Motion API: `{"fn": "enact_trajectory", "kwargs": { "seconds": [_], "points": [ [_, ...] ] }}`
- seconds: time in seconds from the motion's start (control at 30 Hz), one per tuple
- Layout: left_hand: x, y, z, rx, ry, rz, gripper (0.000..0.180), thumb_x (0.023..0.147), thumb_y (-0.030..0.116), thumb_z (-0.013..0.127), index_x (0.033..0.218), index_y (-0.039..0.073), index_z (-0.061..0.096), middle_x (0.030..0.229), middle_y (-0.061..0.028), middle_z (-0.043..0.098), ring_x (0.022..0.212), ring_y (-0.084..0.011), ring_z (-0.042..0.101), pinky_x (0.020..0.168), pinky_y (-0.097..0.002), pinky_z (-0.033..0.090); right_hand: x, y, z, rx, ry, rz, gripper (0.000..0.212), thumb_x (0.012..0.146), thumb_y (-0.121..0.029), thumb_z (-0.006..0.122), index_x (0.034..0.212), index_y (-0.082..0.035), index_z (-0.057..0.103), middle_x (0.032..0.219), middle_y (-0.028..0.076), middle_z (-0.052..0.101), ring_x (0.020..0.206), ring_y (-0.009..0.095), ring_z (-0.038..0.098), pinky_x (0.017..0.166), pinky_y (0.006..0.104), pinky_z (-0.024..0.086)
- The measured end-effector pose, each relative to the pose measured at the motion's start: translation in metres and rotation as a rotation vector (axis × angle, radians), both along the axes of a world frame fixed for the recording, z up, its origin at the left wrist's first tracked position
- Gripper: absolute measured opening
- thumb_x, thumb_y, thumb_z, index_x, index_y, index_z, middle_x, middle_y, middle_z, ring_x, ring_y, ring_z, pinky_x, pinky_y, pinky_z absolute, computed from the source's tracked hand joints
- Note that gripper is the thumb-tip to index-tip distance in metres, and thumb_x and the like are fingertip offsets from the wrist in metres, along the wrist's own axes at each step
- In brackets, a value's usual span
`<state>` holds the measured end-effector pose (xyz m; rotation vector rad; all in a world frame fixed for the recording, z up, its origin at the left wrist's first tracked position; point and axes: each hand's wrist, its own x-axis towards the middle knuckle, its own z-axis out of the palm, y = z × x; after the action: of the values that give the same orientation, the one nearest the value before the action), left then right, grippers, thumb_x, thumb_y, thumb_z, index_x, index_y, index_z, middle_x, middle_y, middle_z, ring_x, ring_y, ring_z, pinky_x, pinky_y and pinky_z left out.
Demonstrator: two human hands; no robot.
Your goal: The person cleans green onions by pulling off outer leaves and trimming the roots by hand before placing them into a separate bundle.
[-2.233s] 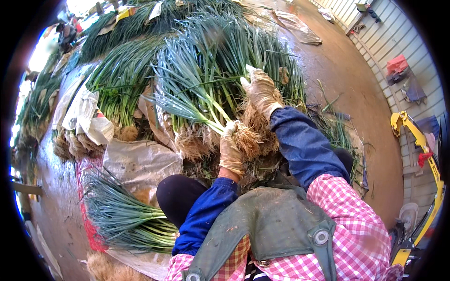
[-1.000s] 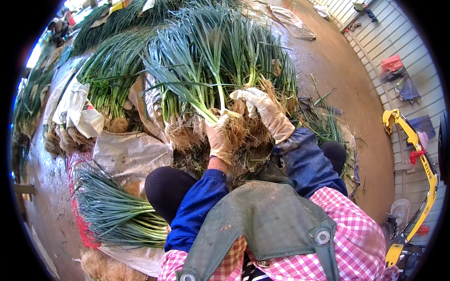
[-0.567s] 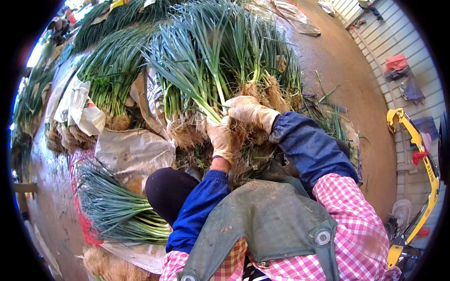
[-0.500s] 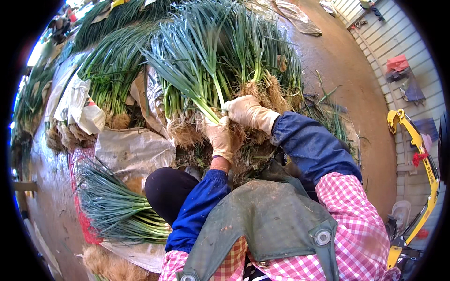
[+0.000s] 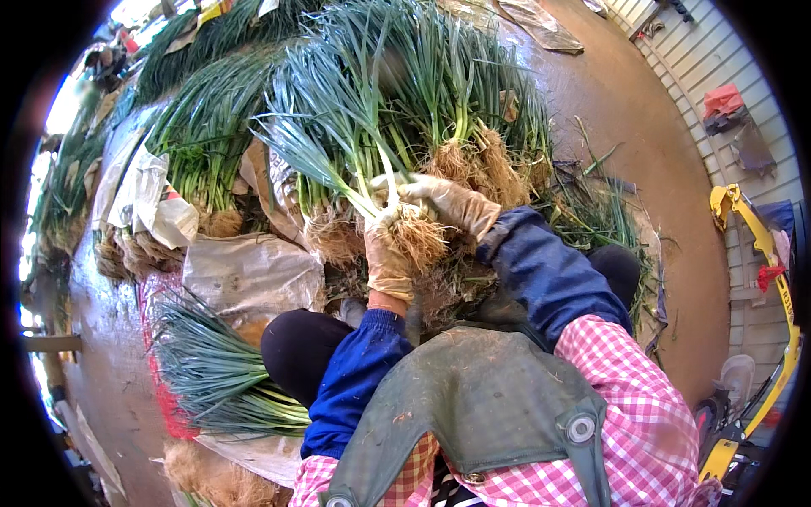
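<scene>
A few green onions (image 5: 368,201) with pale stems and tan roots are in front of me, their leaves fanning up and away to the left. My left hand (image 5: 389,258), in a dirty pale glove, is closed around their lower stems beside the root tuft (image 5: 418,237). My right hand (image 5: 448,203), gloved too, reaches in from the right, with its fingers around the stems just above the left hand. Behind both hands stands a big heap of green onions (image 5: 422,76), roots toward me.
To my left a trimmed-looking bundle of green onions (image 5: 224,367) lies by red netting (image 5: 160,363) and a pale sack (image 5: 253,275). Loose roots (image 5: 220,477) lie near left. More onion bundles (image 5: 203,127) stand far left. At right are a yellow jointed arm (image 5: 764,245) and a ribbed wall (image 5: 718,68).
The root tuft now shows beside my left hand, where the hands covered it before. My right hand has shifted slightly left and its fingers have moved around the stems.
</scene>
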<state>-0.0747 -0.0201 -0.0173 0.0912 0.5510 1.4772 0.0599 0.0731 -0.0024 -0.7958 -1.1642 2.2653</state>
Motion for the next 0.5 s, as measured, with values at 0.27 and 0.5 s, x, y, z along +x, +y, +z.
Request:
{"fn": "enact_trajectory", "kwargs": {
  "seconds": [0.27,0.5],
  "points": [
    [-0.008,-0.009,0.018,0.004,-0.235,-0.196,0.027,0.095,0.025,0.053,0.108,0.002,0.059,0.089,-0.0104,0.065,0.078,-0.0243,0.063,0.073,-0.0377,0.054,-0.013,-0.013,0.001,0.025,-0.061,-0.014,0.026,0.092,-0.02,0.062,0.11,-0.001,0.061,0.077,-0.004,0.063,0.054,0.003,0.054,0.047,0.0193,0.045],
    [-0.004,-0.004,0.02,-0.064,-0.101,-0.087,0.026,0.094,0.018,0.056,0.111,-0.001,0.059,0.102,-0.0102,0.065,0.09,-0.0206,0.064,0.078,-0.0324,0.055,-0.006,-0.043,0.037,0.36,-0.451,-0.133,0.025,0.089,-0.015,0.064,0.112,-0.004,0.066,0.079,-0.001,0.066,0.068,0.007,0.06,0.062,0.0218,0.051]
  ]
}}
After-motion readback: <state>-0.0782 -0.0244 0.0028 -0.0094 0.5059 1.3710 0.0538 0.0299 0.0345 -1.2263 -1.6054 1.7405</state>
